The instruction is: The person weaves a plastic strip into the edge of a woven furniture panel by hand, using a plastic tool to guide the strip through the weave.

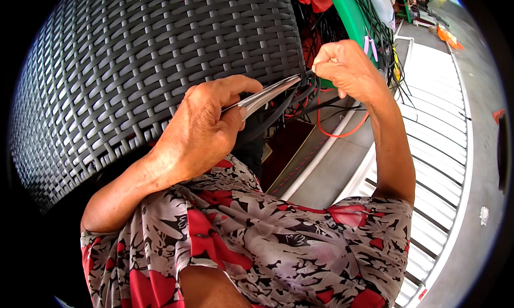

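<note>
A dark woven panel fills ten o'clock, seemingly close for easy reach. Near two, the right hand curls its fingers together, contents unclear; near nine, the left hand pinches a metal tool, angled toward two, perhaps to meet the panel's edge.

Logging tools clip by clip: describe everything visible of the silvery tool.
The silvery tool is slim, shiny, apparently metal, tapering toward its far end. The left hand grips and partly hides its near end. It slants up to the right, tip near the dark woven panel and the right hand; whether the tip touches either is unclear.
</note>
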A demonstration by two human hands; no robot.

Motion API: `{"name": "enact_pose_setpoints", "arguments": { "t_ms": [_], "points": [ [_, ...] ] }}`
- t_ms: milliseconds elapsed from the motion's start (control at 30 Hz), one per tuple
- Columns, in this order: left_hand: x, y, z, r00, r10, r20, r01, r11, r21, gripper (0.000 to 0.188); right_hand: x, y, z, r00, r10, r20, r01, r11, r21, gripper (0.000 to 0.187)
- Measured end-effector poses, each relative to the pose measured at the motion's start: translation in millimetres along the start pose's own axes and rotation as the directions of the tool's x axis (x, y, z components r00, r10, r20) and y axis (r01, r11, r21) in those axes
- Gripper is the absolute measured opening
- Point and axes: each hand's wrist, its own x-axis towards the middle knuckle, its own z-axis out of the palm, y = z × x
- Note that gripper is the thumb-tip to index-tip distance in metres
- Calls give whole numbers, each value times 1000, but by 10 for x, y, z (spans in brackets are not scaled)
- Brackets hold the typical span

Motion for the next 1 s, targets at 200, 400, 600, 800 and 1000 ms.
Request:
{"name": "enact_pose_setpoints", "arguments": {
  "t_ms": [200,400,600,800,1000],
  "points": [
    [-7,-35,13,1000,-8,8,8,1000,-19,31,-46,164,131,999,29,-44,-16,966,260,16],
    [-10,-38,25,1000,1,1,-1,999,-42,30,-44,282,222,999,-26,-26,33,948,315,17],
    [-5,-2,-3,1000,-17,7,17,999,-33,30,-106,350,225,934,-279,-222,288,957,10,17],
    [-30,-39,1,999,-36,-7,36,998,-47,28,-109,438,75,946,-266,-187,267,963,-24,14],
    [-36,-62,-1,999,-54,-10,54,998,-33,28,-71,370,200,961,-265,-76,265,964,-12,14]
  ]
}}
